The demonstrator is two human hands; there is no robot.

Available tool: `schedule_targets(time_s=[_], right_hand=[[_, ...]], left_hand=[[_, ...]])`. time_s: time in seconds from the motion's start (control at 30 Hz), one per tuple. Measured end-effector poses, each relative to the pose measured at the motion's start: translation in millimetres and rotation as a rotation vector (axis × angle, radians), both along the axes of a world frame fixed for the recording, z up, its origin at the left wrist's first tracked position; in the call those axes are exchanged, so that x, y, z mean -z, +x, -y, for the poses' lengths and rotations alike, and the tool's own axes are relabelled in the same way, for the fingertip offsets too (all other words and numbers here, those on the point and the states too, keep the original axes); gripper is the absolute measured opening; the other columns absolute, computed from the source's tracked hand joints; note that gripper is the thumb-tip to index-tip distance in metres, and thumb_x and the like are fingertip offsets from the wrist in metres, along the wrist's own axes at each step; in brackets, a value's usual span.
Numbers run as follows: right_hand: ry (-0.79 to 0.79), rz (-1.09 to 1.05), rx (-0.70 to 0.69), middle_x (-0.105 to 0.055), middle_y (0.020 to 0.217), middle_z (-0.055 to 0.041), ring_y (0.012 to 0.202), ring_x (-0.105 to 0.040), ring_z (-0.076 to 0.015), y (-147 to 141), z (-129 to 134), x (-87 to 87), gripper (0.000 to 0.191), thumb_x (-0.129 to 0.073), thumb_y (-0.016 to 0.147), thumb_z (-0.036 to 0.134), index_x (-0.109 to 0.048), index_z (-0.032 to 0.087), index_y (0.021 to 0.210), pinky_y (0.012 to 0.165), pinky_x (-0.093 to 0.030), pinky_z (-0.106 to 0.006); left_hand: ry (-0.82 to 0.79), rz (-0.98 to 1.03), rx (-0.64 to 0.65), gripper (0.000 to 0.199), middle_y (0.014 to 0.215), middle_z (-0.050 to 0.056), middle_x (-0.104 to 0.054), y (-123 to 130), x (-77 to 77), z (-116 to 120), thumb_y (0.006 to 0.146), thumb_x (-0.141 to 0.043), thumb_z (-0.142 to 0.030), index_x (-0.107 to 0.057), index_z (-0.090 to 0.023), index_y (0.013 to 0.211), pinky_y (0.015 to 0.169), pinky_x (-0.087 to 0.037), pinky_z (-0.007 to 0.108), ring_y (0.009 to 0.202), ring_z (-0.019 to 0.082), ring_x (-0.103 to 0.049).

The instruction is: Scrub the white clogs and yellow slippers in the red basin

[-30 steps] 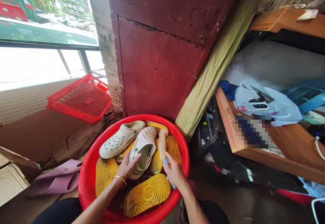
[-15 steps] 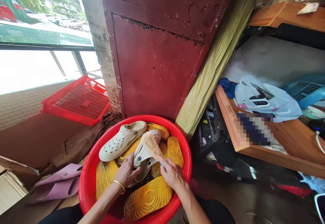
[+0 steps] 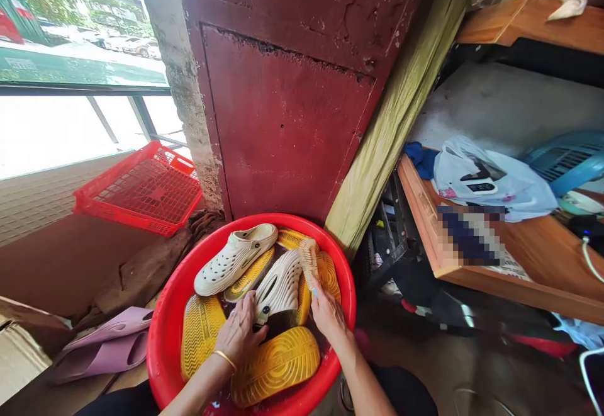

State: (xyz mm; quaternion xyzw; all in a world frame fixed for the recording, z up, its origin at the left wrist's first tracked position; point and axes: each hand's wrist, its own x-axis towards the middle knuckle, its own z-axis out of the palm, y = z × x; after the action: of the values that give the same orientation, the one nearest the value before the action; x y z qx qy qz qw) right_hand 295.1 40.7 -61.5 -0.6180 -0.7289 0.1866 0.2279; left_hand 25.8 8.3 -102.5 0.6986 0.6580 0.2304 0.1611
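Observation:
In a red basin lie several yellow-soled slippers, soles up, in dark water. My left hand is closed on the heel end of a white clog, which is tilted on its side with its ridged side showing. My right hand grips the handle of a scrubbing brush, its pale bristles at the clog's toe end. A second white clog rests upright on the slippers at the basin's far left.
Purple slippers lie left of the basin. A red plastic crate sits behind them, beside a dark red door. At right, a wooden shelf holds a plastic bag and a blue fan.
The held clog has turned, so its ridged side shows instead of its holed top and strap. The brush has moved right, toward the toe end. The other clog has shifted slightly right.

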Motion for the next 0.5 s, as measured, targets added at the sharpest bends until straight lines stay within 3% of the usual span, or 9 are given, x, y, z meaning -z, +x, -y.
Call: schedule_targets(time_s=[0.1,0.27,0.43,0.5], right_hand=[[-0.038,0.000,0.033,-0.070,0.131,-0.0110,0.117,-0.067,-0.0247,-1.3,1.0,2.0,0.057,-0.042,0.096,0.017,-0.051,0.021,0.151,0.104,-0.051,-0.037],[0.032,0.005,-0.080,-0.071,0.130,-0.0099,0.114,-0.069,-0.0242,-4.4,1.8,2.0,0.059,-0.043,0.095,0.019,-0.047,0.023,0.154,0.101,-0.052,-0.036],[-0.019,0.116,0.036,-0.077,0.115,-0.0117,0.102,-0.073,-0.0262,-2.2,0.6,7.5,0.058,-0.043,0.093,0.016,-0.052,0.022,0.151,0.093,-0.054,-0.038],[-0.025,0.079,0.040,-0.077,0.114,-0.0126,0.103,-0.073,-0.0262,-4.7,1.1,10.0,0.058,-0.042,0.093,0.015,-0.053,0.020,0.150,0.093,-0.054,-0.038]], left_hand=[[-0.009,0.032,-0.023,0.076,0.147,0.024,-0.055,1.4,6.5,-1.5,0.075,-0.059,-0.034,-0.041,-0.012,0.145,0.117,-0.041,0.049,0.141,0.037,-0.049],[-0.084,-0.006,-0.062,0.078,0.153,0.024,-0.050,7.8,14.2,3.4,0.073,-0.059,-0.026,-0.042,-0.010,0.147,0.119,-0.038,0.049,0.145,0.038,-0.045],[-0.019,0.095,-0.031,0.074,0.151,0.023,-0.052,7.4,5.2,-2.5,0.076,-0.056,-0.030,-0.044,-0.008,0.146,0.120,-0.036,0.048,0.145,0.033,-0.046],[-0.062,0.157,-0.055,0.070,0.148,0.021,-0.056,5.4,2.0,-8.8,0.077,-0.054,-0.029,-0.048,-0.010,0.144,0.119,-0.037,0.047,0.141,0.032,-0.050]])
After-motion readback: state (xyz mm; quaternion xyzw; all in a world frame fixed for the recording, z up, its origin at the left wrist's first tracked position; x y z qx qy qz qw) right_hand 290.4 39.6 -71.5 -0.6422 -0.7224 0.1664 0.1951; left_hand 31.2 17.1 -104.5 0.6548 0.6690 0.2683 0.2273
